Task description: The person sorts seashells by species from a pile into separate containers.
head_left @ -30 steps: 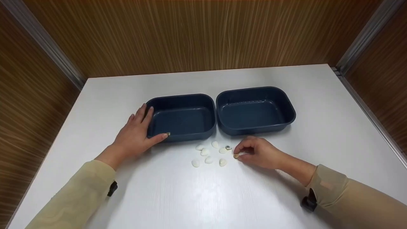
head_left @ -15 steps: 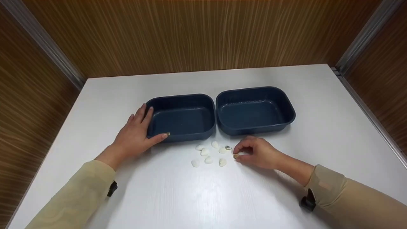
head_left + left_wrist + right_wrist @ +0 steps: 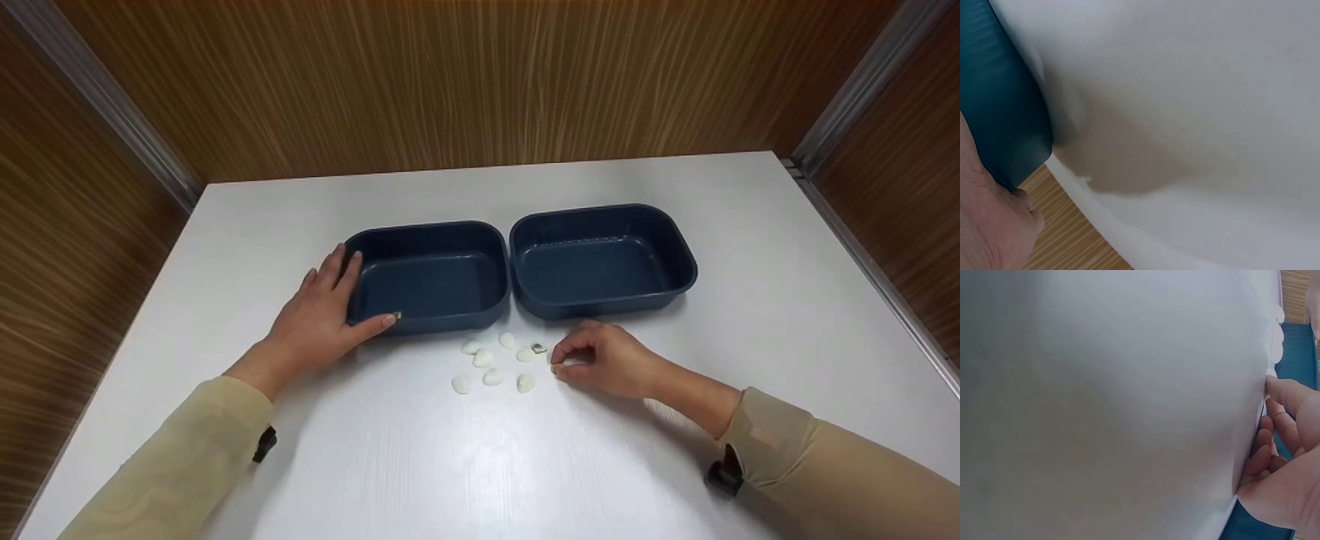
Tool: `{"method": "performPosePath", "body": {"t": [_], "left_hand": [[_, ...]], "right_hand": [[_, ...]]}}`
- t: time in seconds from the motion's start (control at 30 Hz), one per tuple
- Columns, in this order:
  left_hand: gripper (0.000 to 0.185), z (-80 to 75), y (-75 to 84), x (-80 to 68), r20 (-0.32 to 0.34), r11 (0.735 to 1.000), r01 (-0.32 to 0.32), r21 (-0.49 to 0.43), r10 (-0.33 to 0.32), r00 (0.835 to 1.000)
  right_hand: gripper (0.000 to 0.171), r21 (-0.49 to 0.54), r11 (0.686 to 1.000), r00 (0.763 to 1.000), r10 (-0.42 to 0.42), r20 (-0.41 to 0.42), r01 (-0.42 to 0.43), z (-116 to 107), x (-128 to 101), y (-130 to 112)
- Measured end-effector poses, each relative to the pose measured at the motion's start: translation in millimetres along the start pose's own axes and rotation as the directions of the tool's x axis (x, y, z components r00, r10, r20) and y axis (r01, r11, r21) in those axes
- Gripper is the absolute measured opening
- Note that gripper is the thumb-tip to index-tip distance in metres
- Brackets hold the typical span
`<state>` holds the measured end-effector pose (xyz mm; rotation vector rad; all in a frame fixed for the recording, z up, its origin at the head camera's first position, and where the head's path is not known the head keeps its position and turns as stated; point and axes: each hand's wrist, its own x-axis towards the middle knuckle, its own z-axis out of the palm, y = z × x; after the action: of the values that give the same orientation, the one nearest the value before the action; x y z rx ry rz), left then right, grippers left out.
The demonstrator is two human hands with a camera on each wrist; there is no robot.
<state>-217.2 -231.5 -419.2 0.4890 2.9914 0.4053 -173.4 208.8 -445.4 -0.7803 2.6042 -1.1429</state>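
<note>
No text, label, number or sign is readable.

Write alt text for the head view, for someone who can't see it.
A right hand pinches a tiny brownish object beside white shell-like pieces on a white table; the left hand touches the left tray of a dark blue pair.

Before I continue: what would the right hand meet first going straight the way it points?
The right hand would likely meet the small grey piece first, with a white piece just past it; depth is hard to judge.
</note>
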Motion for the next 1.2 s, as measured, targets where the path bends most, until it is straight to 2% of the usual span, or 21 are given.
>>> {"method": "performPosePath", "body": {"t": [0.53,0.83,1.2], "left_hand": [[0.117,-1.2,0.1,-1.6,-0.002,1.0,-0.001,-0.005,0.001,1.0],[0.117,0.4,-0.3,-1.6,-0.005,1.0,-0.001,-0.01,0.001,1.0],[0.118,0.3,-0.5,-0.4,-0.001,1.0,0.007,-0.014,-0.007,1.0]], "right_hand": [[0.012,-0.013,1.0,1.0,-0.021,0.014,0.021,0.7,-1.8,4.6],[0.011,0.099,0.995,0.999,0.025,0.041,-0.029,0.4,-4.0,5.9],[0.011,0.138,0.989,0.998,0.048,0.041,-0.053,-1.9,-5.4,7.5]]}}
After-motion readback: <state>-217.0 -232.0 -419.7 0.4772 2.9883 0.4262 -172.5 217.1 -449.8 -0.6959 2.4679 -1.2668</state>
